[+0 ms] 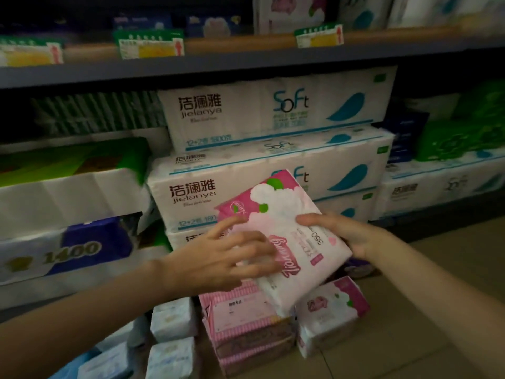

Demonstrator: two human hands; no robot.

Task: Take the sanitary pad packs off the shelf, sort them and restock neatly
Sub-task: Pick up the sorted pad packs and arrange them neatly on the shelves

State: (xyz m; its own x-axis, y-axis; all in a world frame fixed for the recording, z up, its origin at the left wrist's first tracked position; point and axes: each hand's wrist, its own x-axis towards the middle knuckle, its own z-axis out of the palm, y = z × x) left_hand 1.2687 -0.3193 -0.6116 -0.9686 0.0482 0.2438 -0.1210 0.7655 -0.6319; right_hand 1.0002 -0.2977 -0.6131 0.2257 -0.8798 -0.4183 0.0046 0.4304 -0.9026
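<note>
Two hands: both of yours are on one pink-and-white pad pack, held up in front of the shelves.
Right hand: it grips the pack's right edge, thumb lying on the printed face and the other fingers hidden behind the pack.
Left hand: its fingers are spread and fairly straight, resting flat on the pack's lower left face; it is not curled around anything you can see.
Held pack: tilted, with its pink top corner pointing up and away from you and its white lower end toward the floor.
Floor stacks: below your hands, sorted packs sit on the tiled floor. A pile of pink striped packs stands in the middle, directly under the held pack.
Matching pack: a pink-and-white pack on the floor lies just right of the striped pile and carries the same design as the one you hold.
White packs: several small pale packs lie to the left of the striped pile, near your left forearm.
Shelf behind: large white tissue bundles printed "jielanya" and "Soft" are stacked on the shelf behind the held pack.
Left of shelf: a blue-and-white bundle marked 1400 sits beside them.
Upper rail: green-and-yellow price tags hang on the shelf edge above; their print is too blurred to read.
</note>
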